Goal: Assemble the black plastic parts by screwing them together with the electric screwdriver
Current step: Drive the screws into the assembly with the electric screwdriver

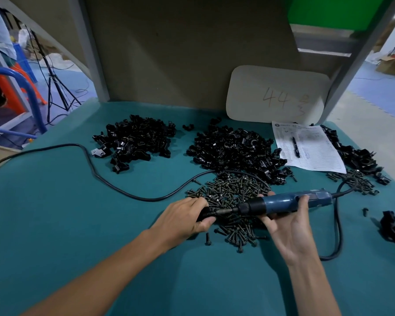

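Now both hands hold the electric screwdriver level between them.

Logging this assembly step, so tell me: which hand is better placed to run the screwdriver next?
The right hand. It grips the blue electric screwdriver by its body, bit pointing at the black plastic part that the left hand holds over the screw pile.

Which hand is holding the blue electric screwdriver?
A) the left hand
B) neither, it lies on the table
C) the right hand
C: the right hand grips the blue electric screwdriver, its bit aimed at the black part that the left hand holds.
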